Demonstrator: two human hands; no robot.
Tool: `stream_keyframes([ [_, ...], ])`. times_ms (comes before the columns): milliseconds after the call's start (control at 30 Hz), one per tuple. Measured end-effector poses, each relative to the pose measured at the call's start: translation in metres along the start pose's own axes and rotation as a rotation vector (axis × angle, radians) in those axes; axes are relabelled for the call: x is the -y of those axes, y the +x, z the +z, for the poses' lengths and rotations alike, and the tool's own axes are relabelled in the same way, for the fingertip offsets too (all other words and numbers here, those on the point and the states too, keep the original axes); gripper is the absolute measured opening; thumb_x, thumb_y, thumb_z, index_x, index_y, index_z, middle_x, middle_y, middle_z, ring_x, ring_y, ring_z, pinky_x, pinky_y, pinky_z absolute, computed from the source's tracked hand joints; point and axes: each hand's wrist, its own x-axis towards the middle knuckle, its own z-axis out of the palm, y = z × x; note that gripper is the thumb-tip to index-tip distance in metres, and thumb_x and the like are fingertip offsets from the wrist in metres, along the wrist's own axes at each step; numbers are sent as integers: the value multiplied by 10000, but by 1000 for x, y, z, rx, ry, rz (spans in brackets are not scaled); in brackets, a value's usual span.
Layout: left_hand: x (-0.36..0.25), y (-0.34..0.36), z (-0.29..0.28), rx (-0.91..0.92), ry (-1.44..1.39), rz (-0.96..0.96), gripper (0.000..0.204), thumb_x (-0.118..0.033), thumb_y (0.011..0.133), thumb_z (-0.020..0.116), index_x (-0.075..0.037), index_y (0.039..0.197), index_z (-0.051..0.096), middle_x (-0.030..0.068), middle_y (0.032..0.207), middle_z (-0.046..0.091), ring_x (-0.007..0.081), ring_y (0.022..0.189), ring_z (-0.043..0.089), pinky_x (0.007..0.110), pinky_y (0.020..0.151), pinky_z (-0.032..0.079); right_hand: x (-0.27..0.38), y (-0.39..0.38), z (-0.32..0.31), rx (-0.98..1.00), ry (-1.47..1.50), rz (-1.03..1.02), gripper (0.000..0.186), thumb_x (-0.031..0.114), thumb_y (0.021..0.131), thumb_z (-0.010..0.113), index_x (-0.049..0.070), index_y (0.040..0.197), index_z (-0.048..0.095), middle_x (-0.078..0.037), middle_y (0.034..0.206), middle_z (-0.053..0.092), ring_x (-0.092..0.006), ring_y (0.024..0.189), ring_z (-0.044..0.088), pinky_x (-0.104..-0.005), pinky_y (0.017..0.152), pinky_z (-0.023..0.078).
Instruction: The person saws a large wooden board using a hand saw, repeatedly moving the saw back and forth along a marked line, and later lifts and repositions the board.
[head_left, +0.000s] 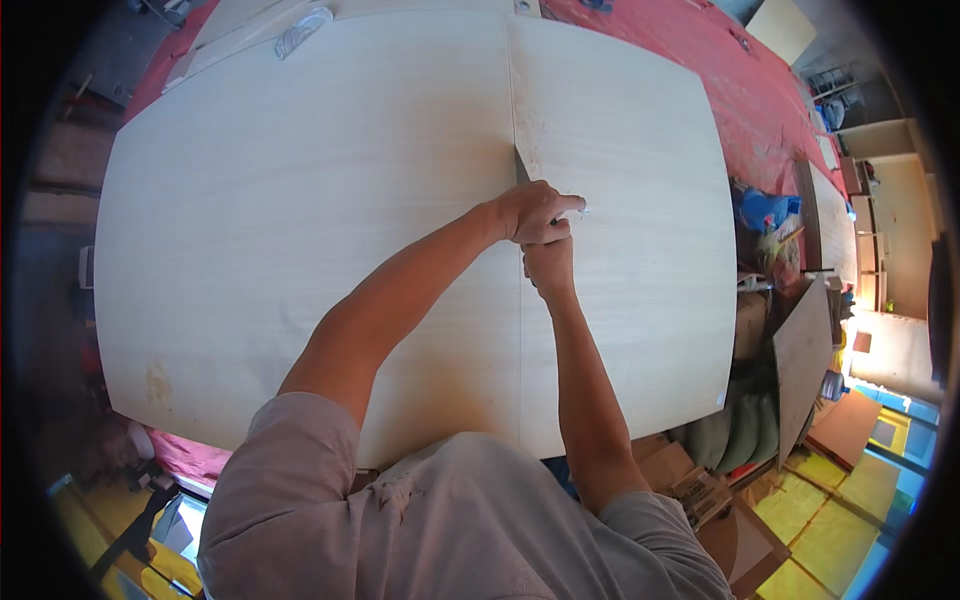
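A wide pale board point(300, 200) lies flat before me, with a thin straight line running across it from the far edge to the near edge. On that line, a dark narrow blade, which looks like a handsaw point(520, 165), shows just beyond my hands. My right hand point(548, 265) is closed in a fist around its handle, which the fingers hide. Just beyond and against it, my left hand point(528, 213) is closed too, with one finger pointing right. Brownish dust point(533, 125) lies along the line beyond the blade. A small shiny bit sits by that fingertip.
A clear, crumpled plastic-like item point(303, 33) rests near the board's far left edge. Reddish floor point(680, 95) shows beyond. To the right are a blue bag point(768, 208), a leaning panel point(803, 365) and cardboard boxes point(700, 492) near my right elbow.
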Motion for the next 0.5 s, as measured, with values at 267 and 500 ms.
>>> stream_keyframes([
  [267,-211,-117,110,-41,17,265,646,-315,862,725,-51,1450,693,93,707,703,277,675,676,430,814,500,-19,-293,-108,-79,183,185,805,120,858,835,-23,1522,403,-142,1174,690,-212,995,738,-355,760,626],
  [500,-264,-161,129,-139,-212,308,654,-366,841,772,-22,1395,713,66,668,676,245,630,659,423,763,493,-9,-342,-104,-114,-19,-2,780,42,882,809,45,1565,433,-122,1459,604,-255,1341,621,-436,1103,557],
])
